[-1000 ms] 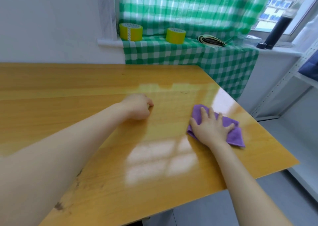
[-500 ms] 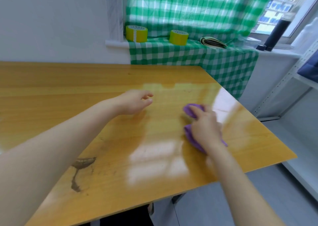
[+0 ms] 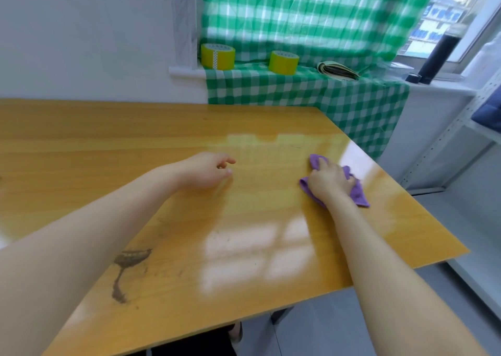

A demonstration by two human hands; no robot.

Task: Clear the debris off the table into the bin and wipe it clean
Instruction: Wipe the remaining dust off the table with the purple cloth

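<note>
Since half a second back the right hand (image 3: 332, 183) had dragged the cloth (image 3: 359, 195) back out toward the 3 o'clock edge of the bench (image 3: 108, 144). A second back that hand lay flat on it with the fingers spread, but now the cloth was bunched up. The fingers were bent over the purple wad and held it down against the wood, so it was clamped on the cloth rather than just resting there.

The left hand (image 3: 206, 171) sat near the middle of the bench. Its fingers were loosely curled with nothing in them, and it looked like it was only there for balance.

So I'd say this was the wiping part. I couldn't see any loose debris on the top, and the bin wasn't in shot at all.

The obvious leftover was the dark dried stain (image 3: 127, 263) down at 7 o'clock, with little specks around it. The cloth was well away from it, clear across the bench. The next move probably called for sweeping the cloth back toward that corner and pressing harder, since a mark like that likely wouldn't lift with one light pass.
</note>
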